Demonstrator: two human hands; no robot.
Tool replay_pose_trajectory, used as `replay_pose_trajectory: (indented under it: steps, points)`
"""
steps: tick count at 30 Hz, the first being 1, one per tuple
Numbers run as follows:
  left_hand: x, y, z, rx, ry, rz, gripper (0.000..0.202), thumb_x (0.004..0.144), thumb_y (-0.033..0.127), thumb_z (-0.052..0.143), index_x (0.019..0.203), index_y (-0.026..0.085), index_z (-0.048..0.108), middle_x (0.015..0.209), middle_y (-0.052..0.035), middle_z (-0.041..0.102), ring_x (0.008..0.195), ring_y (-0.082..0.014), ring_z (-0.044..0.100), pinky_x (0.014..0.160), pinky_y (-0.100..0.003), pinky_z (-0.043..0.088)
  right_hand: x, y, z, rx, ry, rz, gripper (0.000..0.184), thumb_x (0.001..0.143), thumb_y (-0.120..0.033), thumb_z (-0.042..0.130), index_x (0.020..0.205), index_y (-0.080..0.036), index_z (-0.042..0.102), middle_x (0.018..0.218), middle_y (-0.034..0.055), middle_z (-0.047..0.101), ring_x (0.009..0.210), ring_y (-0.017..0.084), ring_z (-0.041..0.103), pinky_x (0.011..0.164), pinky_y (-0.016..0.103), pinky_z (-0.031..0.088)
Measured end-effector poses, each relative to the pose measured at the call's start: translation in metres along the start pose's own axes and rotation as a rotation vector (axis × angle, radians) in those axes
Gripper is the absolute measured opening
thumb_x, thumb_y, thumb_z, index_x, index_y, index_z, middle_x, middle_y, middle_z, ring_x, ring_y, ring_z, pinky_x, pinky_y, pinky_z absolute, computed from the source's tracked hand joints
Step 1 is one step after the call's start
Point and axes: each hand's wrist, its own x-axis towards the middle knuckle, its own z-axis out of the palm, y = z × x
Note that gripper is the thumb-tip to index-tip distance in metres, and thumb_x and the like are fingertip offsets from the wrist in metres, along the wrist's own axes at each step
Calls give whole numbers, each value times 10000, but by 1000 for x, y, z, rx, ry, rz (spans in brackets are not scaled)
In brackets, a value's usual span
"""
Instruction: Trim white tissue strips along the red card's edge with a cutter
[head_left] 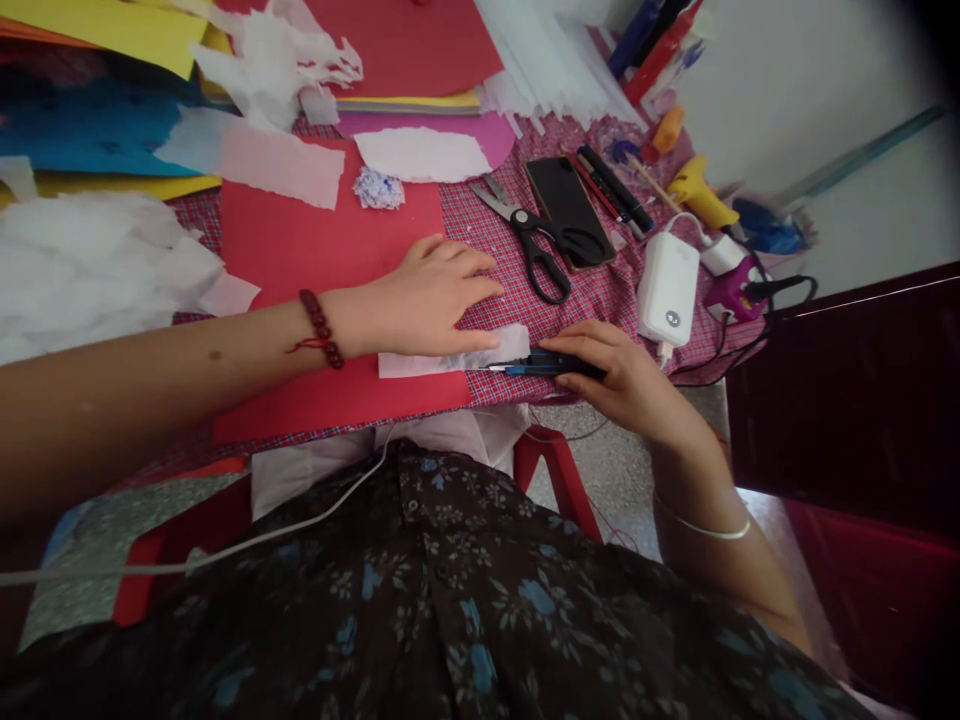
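My left hand lies flat with its fingers spread, over a red sheet of paper and the upper edge of a white paper strip. The strip rests near the table's front edge, partly hidden under that hand. My right hand is closed around a blue and black utility knife. Its silver tip points left and touches or lies just over the strip's right part. Black-handled scissors lie beyond my hands, one handle loop overlapping a dark phone.
Crumpled white paper heaps at the left. Coloured sheets and torn tissue lie at the back. A crumpled speckled ball sits on the red sheet. Pens, a white power bank, cables and a yellow glue gun stand at the right.
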Motion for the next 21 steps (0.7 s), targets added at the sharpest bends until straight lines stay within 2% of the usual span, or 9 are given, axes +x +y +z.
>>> replay_pose_trajectory:
  steps: [3, 6, 9, 12, 17, 21]
  points:
    - [4, 0, 7, 38, -17, 35, 635, 1059, 536, 590, 1573, 163, 597, 1704, -215, 470, 1580, -441, 403, 1314, -658, 204, -2, -1, -1, -4, -9, 6, 403, 986, -180, 649, 1369, -270, 735, 1205, 117, 746, 1111, 307, 713, 975, 541, 602]
    - [0, -7, 16, 30, -46, 34, 605, 1105, 489, 512, 1645, 216, 516, 1776, -155, 376, 1643, -403, 320, 1337, -640, 144, -3, -2, -4, 8, -25, 14, 396, 998, -198, 655, 1379, -277, 731, 1195, 110, 747, 1110, 302, 715, 976, 536, 605]
    - [-5, -12, 20, 21, -43, 40, 596, 1119, 484, 482, 1668, 252, 482, 1799, -119, 340, 1661, -378, 293, 1347, -607, 138, -2, -2, -6, 15, -41, 18, 383, 1006, -215, 655, 1377, -275, 733, 1193, 111, 749, 1108, 299, 716, 970, 530, 605]
    - [-5, -12, 20, 28, -24, 43, 590, 1117, 476, 495, 1664, 256, 494, 1792, -126, 354, 1653, -386, 308, 1344, -618, 150, 1, -2, -6, 4, -55, 22, 384, 1005, -244, 653, 1378, -284, 738, 1205, 109, 757, 1115, 308, 713, 968, 539, 599]
    - [-3, -9, 19, 53, -35, 41, 612, 1123, 475, 488, 1670, 199, 489, 1783, -160, 362, 1648, -408, 307, 1338, -643, 162, 8, -6, -2, 12, -74, 14, 373, 1006, -267, 643, 1366, -281, 742, 1231, 103, 768, 1135, 318, 708, 1003, 549, 569]
    - [-3, -11, 18, 44, -49, 22, 618, 1120, 497, 478, 1676, 227, 480, 1795, -137, 344, 1650, -403, 302, 1345, -632, 150, 12, -13, 0, 29, -95, 16, 368, 1016, -267, 617, 1362, -290, 740, 1246, 101, 762, 1164, 325, 698, 1030, 552, 558]
